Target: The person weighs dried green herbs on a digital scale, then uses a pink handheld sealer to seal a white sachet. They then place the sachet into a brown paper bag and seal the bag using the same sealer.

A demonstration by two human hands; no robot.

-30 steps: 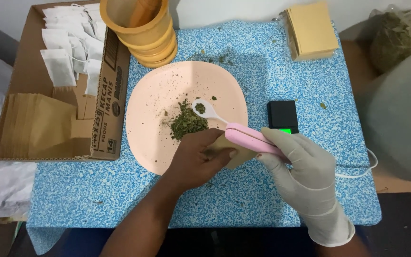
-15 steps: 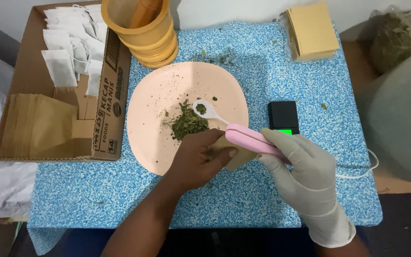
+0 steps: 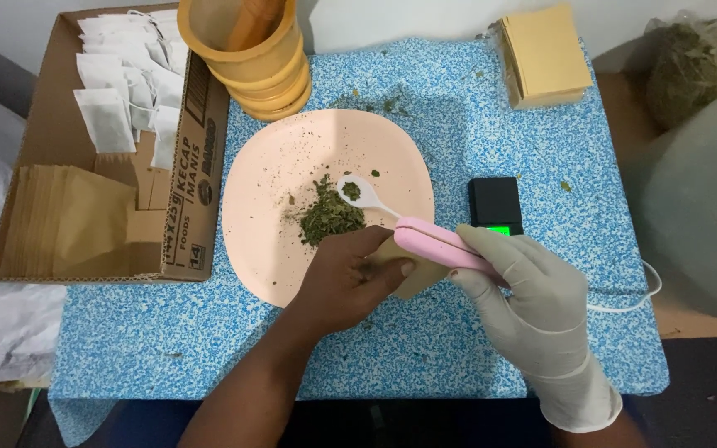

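A small table under a speckled blue-and-white cloth (image 3: 458,348) stands against a pale wall, a round pale pink plate (image 3: 267,224) at its centre holding a heap of dried green herb (image 3: 329,217). The bare left hand (image 3: 350,278) pinches a small tan paper sachet (image 3: 412,270) at the plate's edge. The white-gloved right hand (image 3: 529,286) grips a pink-handled white spoon (image 3: 400,220), its bowl carrying a little herb above the heap. A black pocket scale (image 3: 495,203) sits just beside it; an open cardboard box (image 3: 184,191) lies left.

Plate (image 3: 275,241) sits mid-table (image 3: 458,348), herb pile (image 3: 329,217) on it, spoon (image 3: 392,220) over the pile w/ both hands (image 3: 350,278) (image 3: 524,290) at plate's near-right edge. Cardboard box (image 3: 192,166) w/ sachets (image 3: 109,116) to the left, stacked bowls (image 3: 251,62) behind plate. Scale (image 3: 495,203) right of plate, paper stack (image 3: 545,54) far right corner.
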